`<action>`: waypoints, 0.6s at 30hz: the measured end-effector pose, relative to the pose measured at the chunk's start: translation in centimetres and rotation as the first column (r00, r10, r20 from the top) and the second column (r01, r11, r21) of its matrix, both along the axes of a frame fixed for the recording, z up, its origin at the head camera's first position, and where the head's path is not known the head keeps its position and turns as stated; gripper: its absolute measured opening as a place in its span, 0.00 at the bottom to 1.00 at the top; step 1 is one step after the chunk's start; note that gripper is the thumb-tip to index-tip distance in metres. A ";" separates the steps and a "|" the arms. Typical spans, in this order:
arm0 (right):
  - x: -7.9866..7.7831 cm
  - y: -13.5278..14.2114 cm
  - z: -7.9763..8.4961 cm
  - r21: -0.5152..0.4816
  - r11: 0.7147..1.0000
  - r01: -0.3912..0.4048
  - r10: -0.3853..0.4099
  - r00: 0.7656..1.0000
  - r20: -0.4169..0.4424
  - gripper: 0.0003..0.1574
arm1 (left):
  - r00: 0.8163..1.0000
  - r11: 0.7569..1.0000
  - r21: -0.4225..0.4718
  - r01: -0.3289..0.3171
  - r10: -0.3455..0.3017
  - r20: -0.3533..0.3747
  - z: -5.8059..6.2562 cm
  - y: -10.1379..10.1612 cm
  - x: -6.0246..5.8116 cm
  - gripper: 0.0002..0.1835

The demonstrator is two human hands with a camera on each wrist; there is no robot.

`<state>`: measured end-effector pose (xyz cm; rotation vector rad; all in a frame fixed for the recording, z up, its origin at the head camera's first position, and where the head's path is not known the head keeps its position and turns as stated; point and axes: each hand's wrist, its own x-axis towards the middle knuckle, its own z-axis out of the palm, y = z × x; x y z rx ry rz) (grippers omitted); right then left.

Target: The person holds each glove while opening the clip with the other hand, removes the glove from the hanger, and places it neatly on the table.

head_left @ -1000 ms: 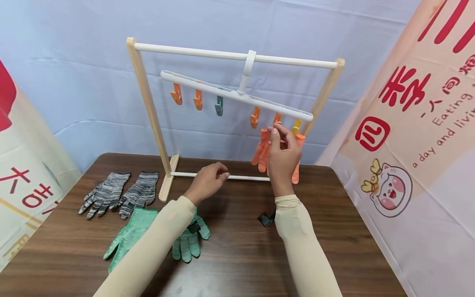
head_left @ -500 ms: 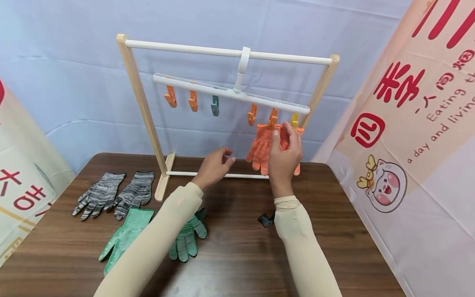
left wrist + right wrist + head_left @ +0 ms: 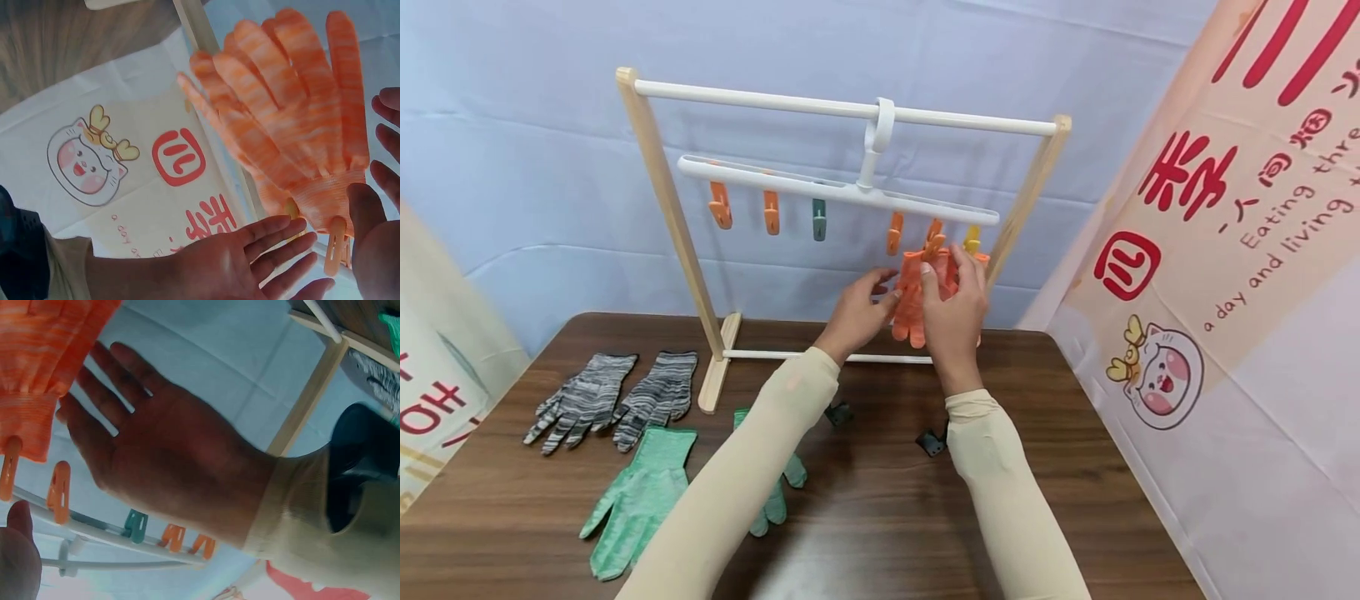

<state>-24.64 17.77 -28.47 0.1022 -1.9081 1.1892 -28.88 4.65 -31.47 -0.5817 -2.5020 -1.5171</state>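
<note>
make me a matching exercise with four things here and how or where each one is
1. orange gloves
2. white hanger
3. dark green clip
4. grey striped gloves

a. lying flat on the tabletop
b. dangling with no glove attached
c. hanging with fingers pointing down
d. hooked over the top rod

Right pairs: 1-c, 2-d, 3-b, 4-a

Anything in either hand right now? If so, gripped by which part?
Left hand and right hand hold nothing; the orange glove between them hangs by its cuff from an orange clip.
</note>
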 end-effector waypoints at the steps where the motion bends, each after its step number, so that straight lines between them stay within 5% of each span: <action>1: 0.0 -0.1 0.0 0.003 1.000 -0.009 0.009 1.000 0.013 0.31 | 1.000 1.000 0.011 0.000 0.000 -0.004 0.2 0.0 -0.1 0.21; 14: -0.4 -0.6 0.1 -0.025 0.997 -0.074 0.074 0.997 0.018 0.28 | 0.998 0.998 0.037 -0.045 0.047 -0.047 0.8 0.0 0.0 0.08; 18: -0.4 -0.3 0.7 -0.080 0.986 -0.146 0.151 0.987 0.055 0.27 | 0.998 0.997 0.057 -0.045 0.047 -0.030 0.9 -0.3 0.2 0.07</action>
